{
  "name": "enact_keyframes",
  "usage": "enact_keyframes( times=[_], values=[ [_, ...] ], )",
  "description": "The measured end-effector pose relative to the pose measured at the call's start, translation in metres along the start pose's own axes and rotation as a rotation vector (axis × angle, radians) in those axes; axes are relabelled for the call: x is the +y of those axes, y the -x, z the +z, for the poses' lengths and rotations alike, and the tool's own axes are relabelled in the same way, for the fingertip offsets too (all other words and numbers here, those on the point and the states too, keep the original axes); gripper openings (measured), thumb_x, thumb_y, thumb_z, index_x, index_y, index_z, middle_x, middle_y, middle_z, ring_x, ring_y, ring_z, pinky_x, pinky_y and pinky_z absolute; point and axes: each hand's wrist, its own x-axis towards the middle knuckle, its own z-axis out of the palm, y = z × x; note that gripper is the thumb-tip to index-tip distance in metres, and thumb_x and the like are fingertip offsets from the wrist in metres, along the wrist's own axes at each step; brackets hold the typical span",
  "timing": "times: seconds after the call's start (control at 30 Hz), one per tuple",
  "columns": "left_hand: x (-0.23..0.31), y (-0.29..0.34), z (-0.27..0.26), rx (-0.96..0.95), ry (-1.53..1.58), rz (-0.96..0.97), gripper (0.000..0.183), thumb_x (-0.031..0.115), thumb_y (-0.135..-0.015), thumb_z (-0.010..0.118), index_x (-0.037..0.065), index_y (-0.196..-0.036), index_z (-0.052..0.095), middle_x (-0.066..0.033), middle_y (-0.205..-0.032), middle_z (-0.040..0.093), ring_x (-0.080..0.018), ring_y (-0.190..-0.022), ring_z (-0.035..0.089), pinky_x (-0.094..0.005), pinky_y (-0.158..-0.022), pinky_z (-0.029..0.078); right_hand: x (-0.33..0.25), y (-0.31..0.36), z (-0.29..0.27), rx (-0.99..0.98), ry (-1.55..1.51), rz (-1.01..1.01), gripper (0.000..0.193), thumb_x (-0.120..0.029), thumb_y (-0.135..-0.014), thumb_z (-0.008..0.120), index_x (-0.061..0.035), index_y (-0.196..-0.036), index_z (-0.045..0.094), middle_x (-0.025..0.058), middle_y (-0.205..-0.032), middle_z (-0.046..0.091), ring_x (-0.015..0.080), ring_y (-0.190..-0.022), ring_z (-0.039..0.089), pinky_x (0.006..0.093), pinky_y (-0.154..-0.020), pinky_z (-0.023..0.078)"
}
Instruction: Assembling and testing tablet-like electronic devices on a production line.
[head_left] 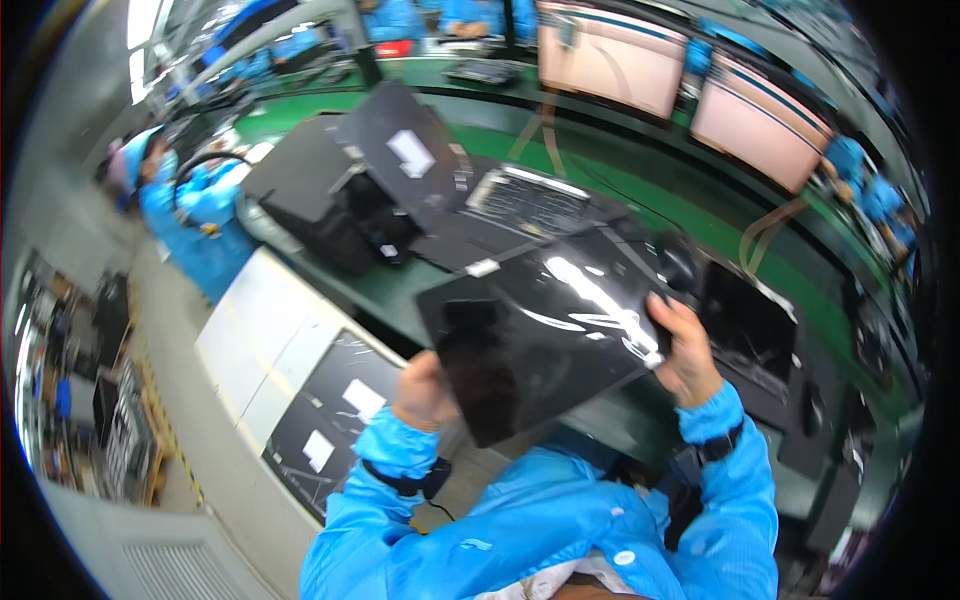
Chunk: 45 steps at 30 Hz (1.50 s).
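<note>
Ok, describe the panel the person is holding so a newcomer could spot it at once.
Start at the green workbench running across the picture, then come to its near edge, above the blue sleeves. There the left hand and right hand grip a glossy black panel by opposite edges. Unlike the dark open laptops lying on the bench, it is lifted, tilted and streaked with bright reflections.

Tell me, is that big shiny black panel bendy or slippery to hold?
The black panel probably stays stiff: it spans flat between the left hand and right hand. Its glossy, reflective face looks slippery and likely scratches easily.
</note>
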Motion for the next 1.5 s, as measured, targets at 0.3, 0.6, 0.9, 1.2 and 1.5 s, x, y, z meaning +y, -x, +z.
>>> enact_keyframes(
  times=[0.3, 0.6, 0.9, 1.2, 1.5],
  values=[
    [-0.018, -0.036, 0.049, 0.639, -0.902, 0.391, 0.026, 0.012, -0.110, 0.049, -0.005, -0.112, 0.069, -0.0012, -0.099, 0.072, -0.0036, -0.090, 0.060, -0.0212, -0.077, 0.050, -0.006, -0.005, 0.001, 0.072, 0.031, -0.177, 0.038, -0.022, -0.103, 0.060, 0.0039, -0.131, 0.060, 0.0129, -0.121, 0.071, 0.0235, -0.107, 0.070, 0.0349, -0.095, 0.056],
    [0.018, -0.054, 0.040, 0.387, -0.180, 0.235, 0.069, 0.057, -0.109, 0.031, 0.002, -0.130, 0.065, -0.0181, -0.122, 0.070, -0.0296, -0.118, 0.063, -0.0449, -0.108, 0.045, -0.019, -0.003, -0.001, 0.027, 0.043, -0.156, 0.032, -0.024, -0.103, 0.061, 0.0000, -0.124, 0.063, 0.0085, -0.109, 0.072, 0.0177, -0.095, 0.071, 0.0320, -0.085, 0.057],
    [0.019, -0.071, 0.064, 0.101, 0.254, 0.023, 0.054, 0.040, -0.109, 0.042, 0.007, -0.151, 0.046, -0.0231, -0.153, 0.048, -0.0381, -0.142, 0.045, -0.0499, -0.118, 0.037, -0.007, 0.001, -0.011, 0.103, 0.083, -0.012, 0.034, -0.025, -0.102, 0.064, 0.0010, -0.123, 0.066, 0.0085, -0.110, 0.072, 0.0168, -0.094, 0.070, 0.0313, -0.085, 0.057],
    [0.063, -0.070, 0.033, 0.415, -0.126, 0.526, 0.056, 0.023, -0.101, 0.054, 0.000, -0.150, 0.038, -0.0262, -0.155, 0.041, -0.0411, -0.146, 0.038, -0.0585, -0.118, 0.036, 0.004, -0.037, 0.015, 0.272, -0.003, -0.120, 0.031, -0.024, -0.102, 0.065, 0.0027, -0.117, 0.066, 0.0099, -0.113, 0.071, 0.0190, -0.100, 0.069, 0.0327, -0.093, 0.054],
    [0.033, -0.121, -0.027, 0.389, -2.225, 0.403, 0.084, 0.039, -0.086, 0.079, 0.000, -0.152, 0.042, -0.0282, -0.153, 0.043, -0.0437, -0.147, 0.034, -0.0577, -0.121, 0.024, 0.055, -0.128, 0.012, 0.397, -0.062, -0.026, 0.023, -0.024, -0.102, 0.065, -0.0064, -0.116, 0.062, 0.0055, -0.106, 0.069, 0.0228, -0.099, 0.069, 0.0496, -0.088, 0.058]
  ],
)
